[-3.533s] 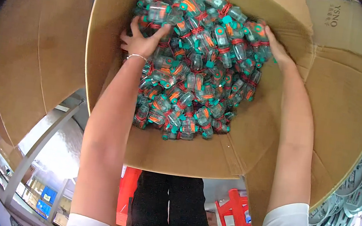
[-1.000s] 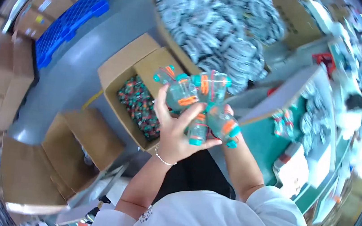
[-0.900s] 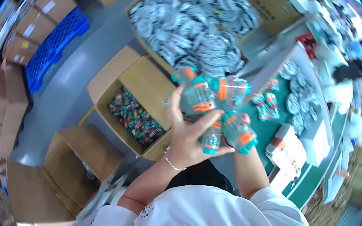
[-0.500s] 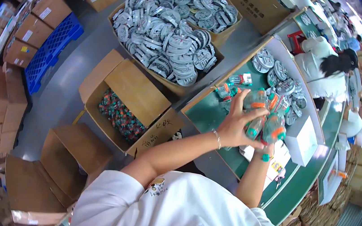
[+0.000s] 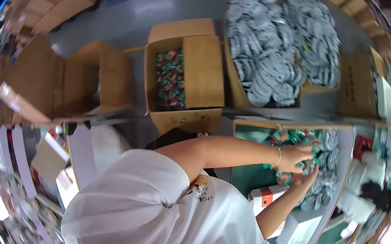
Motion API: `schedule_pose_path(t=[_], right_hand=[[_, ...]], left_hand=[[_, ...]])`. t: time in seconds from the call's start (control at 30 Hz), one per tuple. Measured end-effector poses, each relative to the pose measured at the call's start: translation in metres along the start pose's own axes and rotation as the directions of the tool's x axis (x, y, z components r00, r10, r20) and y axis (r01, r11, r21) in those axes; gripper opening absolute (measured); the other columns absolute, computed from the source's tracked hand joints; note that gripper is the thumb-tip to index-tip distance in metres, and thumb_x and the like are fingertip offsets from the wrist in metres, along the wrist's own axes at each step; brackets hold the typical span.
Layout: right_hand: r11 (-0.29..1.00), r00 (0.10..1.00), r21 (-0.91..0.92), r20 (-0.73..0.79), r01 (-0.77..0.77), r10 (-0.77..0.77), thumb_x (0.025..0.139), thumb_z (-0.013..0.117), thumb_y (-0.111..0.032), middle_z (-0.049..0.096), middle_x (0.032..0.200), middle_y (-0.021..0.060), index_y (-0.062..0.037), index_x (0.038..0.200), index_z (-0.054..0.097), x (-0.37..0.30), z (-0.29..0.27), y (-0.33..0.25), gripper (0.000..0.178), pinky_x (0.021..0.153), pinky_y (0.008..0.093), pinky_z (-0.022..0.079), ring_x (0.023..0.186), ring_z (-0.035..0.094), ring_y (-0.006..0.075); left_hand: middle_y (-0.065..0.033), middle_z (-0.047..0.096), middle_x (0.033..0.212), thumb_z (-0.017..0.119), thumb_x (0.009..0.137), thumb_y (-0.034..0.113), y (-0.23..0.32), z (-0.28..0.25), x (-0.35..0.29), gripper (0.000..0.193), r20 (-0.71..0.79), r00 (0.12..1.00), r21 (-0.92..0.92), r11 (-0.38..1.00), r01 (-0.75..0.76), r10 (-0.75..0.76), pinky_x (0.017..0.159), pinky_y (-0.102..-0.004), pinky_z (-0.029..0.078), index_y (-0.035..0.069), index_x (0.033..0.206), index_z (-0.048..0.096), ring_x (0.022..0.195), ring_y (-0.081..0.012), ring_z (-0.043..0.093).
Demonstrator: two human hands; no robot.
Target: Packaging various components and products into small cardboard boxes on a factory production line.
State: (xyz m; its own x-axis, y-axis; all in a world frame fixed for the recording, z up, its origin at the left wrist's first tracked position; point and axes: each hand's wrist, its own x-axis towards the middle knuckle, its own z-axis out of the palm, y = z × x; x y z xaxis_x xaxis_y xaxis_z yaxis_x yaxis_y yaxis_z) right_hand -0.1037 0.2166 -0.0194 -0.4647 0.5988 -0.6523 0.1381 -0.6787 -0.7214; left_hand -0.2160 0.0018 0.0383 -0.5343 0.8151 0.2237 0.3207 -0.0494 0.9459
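Note:
My left hand (image 5: 293,156) reaches across a green-bottomed tray (image 5: 246,169), its fingers bent over small clear plastic bottle-shaped pieces (image 5: 308,162) with green and orange ends. Facing it from below, my right hand (image 5: 303,179) has its fingers curled up against the same cluster, so the two hands cup it between them. How many pieces each hand has is hidden by the fingers. More of these pieces (image 5: 281,136) lie loose in the tray by the far side of my left hand. Grey round plastic discs (image 5: 328,160) are piled to the right.
Beside my right forearm are a white-and-orange box (image 5: 266,198) and a white open box (image 5: 298,232). Beyond the tray stand a carton of small red and green pieces (image 5: 204,69) and a large carton heaped with grey discs (image 5: 263,47). Co-workers (image 5: 360,191) sit at the right.
The view has turned, so the cartons now lie straight ahead. My hands, with the clear pieces between them, have come down to the tray among the loose pieces and discs.

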Motion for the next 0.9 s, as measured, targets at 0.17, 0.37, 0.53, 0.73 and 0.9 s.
schedule_pose_path(t=[0.17,0.37,0.53,0.73,0.9], right_hand=[[0.995,0.993,-0.030,-0.068,0.092,-0.094,0.080,0.069,-0.041,0.034,0.146,0.0143,-0.0121,0.139,0.042,-0.084,0.078,-0.035,0.071,0.094,0.0706,0.039,0.129,0.037,0.0398],[0.642,0.739,-0.403,0.152,0.652,-0.656,0.084,0.068,-0.029,0.039,0.143,0.0119,-0.0122,0.138,0.045,-0.112,0.205,-0.030,0.061,0.094,0.0569,0.045,0.129,0.040,0.0304],[0.730,0.670,-0.198,0.599,0.654,-0.438,0.089,0.063,-0.024,0.049,0.133,0.0090,-0.0093,0.137,0.045,-0.115,0.337,0.059,0.054,0.098,0.0435,0.044,0.121,0.048,0.0230],[0.556,0.244,-0.290,0.957,0.779,0.158,0.087,0.066,-0.013,0.058,0.116,0.0042,-0.0061,0.127,0.053,-0.165,0.423,0.286,0.042,0.074,0.0241,0.046,0.094,0.055,0.0126],[0.278,0.068,-0.311,0.768,0.909,0.636,0.083,0.071,-0.015,0.063,0.107,0.0105,-0.0008,0.122,0.056,-0.170,0.436,0.505,0.044,0.084,0.0303,0.047,0.103,0.057,0.0161]], left_hand=[[-0.0145,0.066,0.115,0.067,0.085,0.023,-0.001,-0.095,-0.101,0.037,-0.068,0.972,-0.050,0.974,0.220,-0.223,0.094,-0.0378,0.048,0.003,0.116,0.061,0.109,-0.0272,0.063],[-0.0106,0.070,0.105,0.068,0.086,0.023,-0.056,-0.174,-0.308,0.027,-0.729,0.403,-0.159,0.710,0.686,-0.553,0.080,-0.0331,0.053,0.005,0.107,0.065,0.092,-0.0207,0.069],[-0.0088,0.069,0.085,0.066,0.087,0.015,-0.044,-0.190,-0.439,0.020,-0.896,-0.202,-0.429,0.656,0.620,-0.395,0.075,-0.0279,0.052,0.004,0.103,0.065,0.084,-0.0161,0.067],[-0.0057,0.069,0.089,0.064,0.090,0.022,-0.084,-0.193,-0.538,0.021,-0.624,-0.489,-0.694,0.720,-0.010,-0.609,0.067,-0.0301,0.051,0.004,0.102,0.064,0.074,-0.0148,0.064],[-0.0116,0.067,0.105,0.065,0.092,0.033,-0.136,-0.234,-0.590,0.041,-0.359,-0.529,-0.658,0.611,-0.441,-0.769,0.078,-0.0347,0.051,0.004,0.119,0.054,0.085,-0.0190,0.062]])
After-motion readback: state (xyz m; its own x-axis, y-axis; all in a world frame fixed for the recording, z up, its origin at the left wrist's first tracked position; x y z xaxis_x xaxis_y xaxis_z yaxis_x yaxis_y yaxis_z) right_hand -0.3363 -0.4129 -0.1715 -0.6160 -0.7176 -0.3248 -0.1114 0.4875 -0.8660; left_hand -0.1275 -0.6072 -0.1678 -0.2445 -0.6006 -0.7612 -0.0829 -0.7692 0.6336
